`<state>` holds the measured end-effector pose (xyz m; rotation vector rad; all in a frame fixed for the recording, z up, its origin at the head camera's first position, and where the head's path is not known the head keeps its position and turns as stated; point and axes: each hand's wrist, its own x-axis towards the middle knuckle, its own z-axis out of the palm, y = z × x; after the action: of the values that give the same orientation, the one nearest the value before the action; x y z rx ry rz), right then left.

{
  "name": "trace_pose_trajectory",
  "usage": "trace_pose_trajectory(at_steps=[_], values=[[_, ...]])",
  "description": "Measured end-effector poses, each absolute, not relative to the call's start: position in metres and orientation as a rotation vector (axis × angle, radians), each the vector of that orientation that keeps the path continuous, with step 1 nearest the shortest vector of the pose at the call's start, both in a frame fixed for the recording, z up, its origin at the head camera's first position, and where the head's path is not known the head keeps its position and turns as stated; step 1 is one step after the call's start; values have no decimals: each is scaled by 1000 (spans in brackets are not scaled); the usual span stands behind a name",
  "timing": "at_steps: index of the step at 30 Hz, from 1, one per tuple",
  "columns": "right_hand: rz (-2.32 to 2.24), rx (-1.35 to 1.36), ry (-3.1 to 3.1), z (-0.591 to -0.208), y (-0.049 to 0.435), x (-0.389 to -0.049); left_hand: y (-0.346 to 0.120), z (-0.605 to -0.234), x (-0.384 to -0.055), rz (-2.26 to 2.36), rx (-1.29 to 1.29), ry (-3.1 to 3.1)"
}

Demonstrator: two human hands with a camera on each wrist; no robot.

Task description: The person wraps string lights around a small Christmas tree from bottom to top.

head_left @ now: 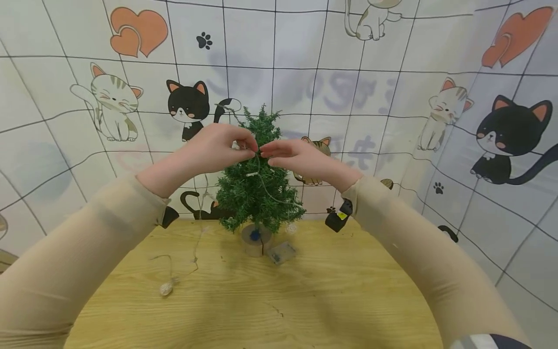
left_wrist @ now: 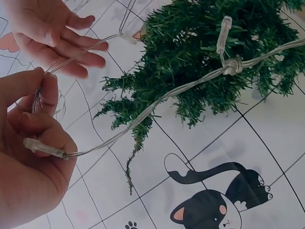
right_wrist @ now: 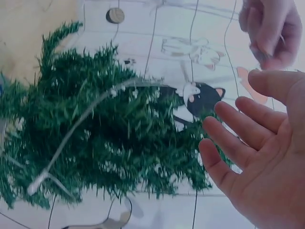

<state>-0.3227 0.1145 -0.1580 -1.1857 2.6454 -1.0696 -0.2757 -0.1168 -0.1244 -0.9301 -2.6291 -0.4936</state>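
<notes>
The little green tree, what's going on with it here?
A person's left hand pinches a wire string of lights before the upper part of the green tree. From there the string drapes down across the foliage. The right hand is alongside, holding nothing. The tree stands in a round base on the wooden table.

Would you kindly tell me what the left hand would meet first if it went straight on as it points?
Most likely the right hand, directly ahead in the head view, though depth there is unclear.
</notes>
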Motion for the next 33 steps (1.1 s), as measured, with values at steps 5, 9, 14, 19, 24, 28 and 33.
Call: trace_pose_trajectory(at_steps=[5,9,14,19,24,28,33], values=[[-1087,-1162,2590,-157,106,-321,-109,-122,-274,-533,-957,-2623],[-1062,-1200,2668,-151,107,-322,-110,-125,-275,-611,-927,-2634],[-1144,-1190,2770,-139,109,-319,-118,-136,-280,-846,-839,-2704],[-1194,-1170,2856,-125,108,-313,-126,-154,-291,-1172,-814,-2798],[-1244,-1155,2881,-116,109,-309,-138,-174,-302,-1403,-850,-2863],[-1323,-1111,2879,-114,117,-310,-150,-184,-301,-1522,-914,-2851],[-1418,-1089,2907,-114,129,-313,-168,-189,-294,-1641,-999,-2816]])
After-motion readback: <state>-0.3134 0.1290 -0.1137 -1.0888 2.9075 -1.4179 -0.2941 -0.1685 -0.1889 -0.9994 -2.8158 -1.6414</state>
